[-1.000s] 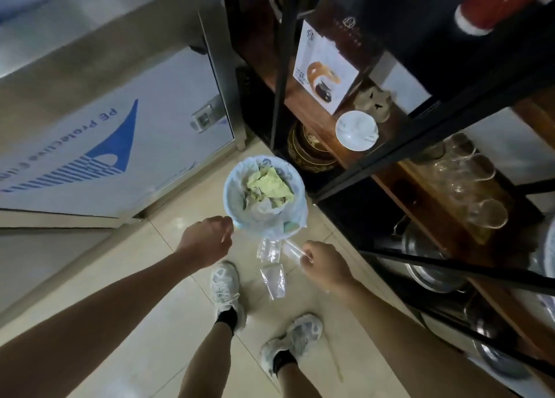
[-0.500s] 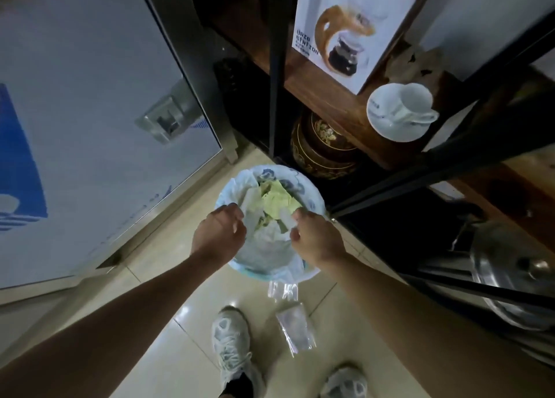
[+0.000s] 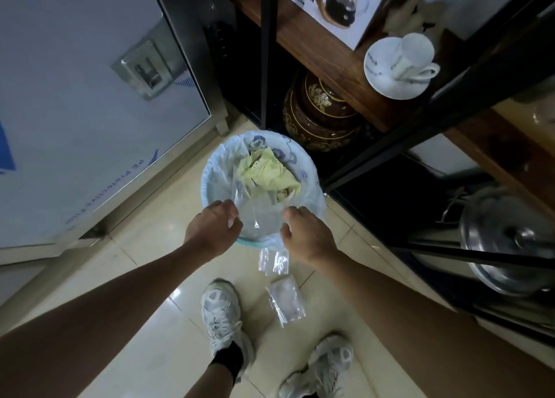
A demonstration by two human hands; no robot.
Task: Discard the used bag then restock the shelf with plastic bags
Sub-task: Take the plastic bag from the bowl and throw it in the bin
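A round bin (image 3: 207, 184) lined with a pale blue bag stands on the floor, with yellow-green crumpled waste (image 3: 265, 171) inside. A clear used bag (image 3: 255, 205) hangs over the bin's near side between my hands. My left hand (image 3: 214, 231) is curled at the bag's left corner. My right hand (image 3: 309, 237) is at its right edge, thumb and fingers apart. Two small clear plastic bags (image 3: 274, 261) (image 3: 286, 301) lie on the tiles just below my right hand. The wooden shelf (image 3: 333, 55) rises to the right.
The shelf holds a white box (image 3: 336, 10) and a cup on a saucer (image 3: 401, 67). A brown jar (image 3: 318, 118) sits below, steel pots (image 3: 504, 241) lower right. A film-covered metal door (image 3: 90, 103) fills the left. My shoes (image 3: 222, 313) stand behind the bags.
Both hands reached over the bin from its near side, then drew back to its near rim. The clear bag now hangs inside the bin. The view has moved closer.
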